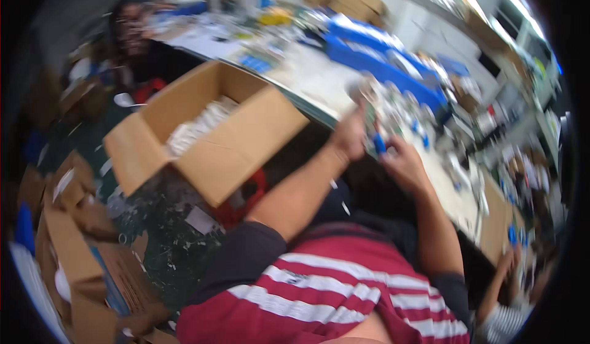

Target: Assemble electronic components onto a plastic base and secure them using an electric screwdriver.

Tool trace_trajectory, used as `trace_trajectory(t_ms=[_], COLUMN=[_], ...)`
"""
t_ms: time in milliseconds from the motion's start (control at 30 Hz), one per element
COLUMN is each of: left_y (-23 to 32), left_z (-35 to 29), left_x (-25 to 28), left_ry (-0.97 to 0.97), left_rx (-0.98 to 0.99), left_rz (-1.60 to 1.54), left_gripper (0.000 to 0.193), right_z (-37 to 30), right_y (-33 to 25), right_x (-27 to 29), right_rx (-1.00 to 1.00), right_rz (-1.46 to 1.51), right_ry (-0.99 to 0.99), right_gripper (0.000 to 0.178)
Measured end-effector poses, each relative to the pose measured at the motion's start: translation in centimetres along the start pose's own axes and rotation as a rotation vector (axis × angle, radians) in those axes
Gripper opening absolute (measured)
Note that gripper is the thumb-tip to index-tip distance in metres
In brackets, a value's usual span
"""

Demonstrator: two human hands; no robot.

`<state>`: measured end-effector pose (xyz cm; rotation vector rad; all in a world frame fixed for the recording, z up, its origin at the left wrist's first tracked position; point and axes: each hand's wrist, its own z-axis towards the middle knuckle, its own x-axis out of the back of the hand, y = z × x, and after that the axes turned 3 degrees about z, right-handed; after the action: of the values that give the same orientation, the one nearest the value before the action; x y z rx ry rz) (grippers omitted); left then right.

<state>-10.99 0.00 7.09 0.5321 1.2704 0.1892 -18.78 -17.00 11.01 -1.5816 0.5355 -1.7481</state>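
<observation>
we hold blurred part (370,112) at bench (310,80) edge, right of open carton (239,144): left hand (350,135) wrapped round it, right hand (404,163) pinching blue end (379,142). step looks like two-handed handling; next move likely calls for steady left grip.

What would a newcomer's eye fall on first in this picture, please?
Probably the open cardboard box left of centre, holding white things. Next, the striped red shirt at the bottom and the blue bins on the table, upper right. Between them, the left hand grips a blurred part, the right hand beside it.
</observation>
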Motion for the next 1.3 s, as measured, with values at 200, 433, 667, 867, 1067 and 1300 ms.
trace_trajectory(t_ms=[200,433,667,867,1067,1300], left_y=[-1.4,-5.2,-7.6,-9.5,-9.7,-10.0], left_z=[2.2,4.7,5.9,6.7,7.0,5.9], left_x=[1.7,2.0,1.7,2.2,2.6,2.0], left_ry=[-0.269,-0.283,-0.244,-0.311,-0.305,-0.331], left_rx=[0.017,0.073,0.088,0.113,0.102,0.131], left_rz=[-0.018,0.015,0.035,0.009,0.085,0.105], left_gripper=[0.059,0.061,0.055,0.041,0.038,0.049], right_z=[-0.5,-0.5,0.5,1.9,2.1,2.1], right_y=[0.6,3.5,6.4,8.8,8.8,8.9], right_x=[0.3,0.8,1.8,1.9,2.1,1.9], right_rx=[0.13,0.231,0.188,0.188,0.156,0.184], right_rz=[0.1,-0.006,-0.323,-0.242,-0.233,-0.201], right_ry=[0.171,0.363,0.436,0.46,0.417,0.448], right_gripper=[0.026,0.026,0.026,0.028,0.025,0.025])
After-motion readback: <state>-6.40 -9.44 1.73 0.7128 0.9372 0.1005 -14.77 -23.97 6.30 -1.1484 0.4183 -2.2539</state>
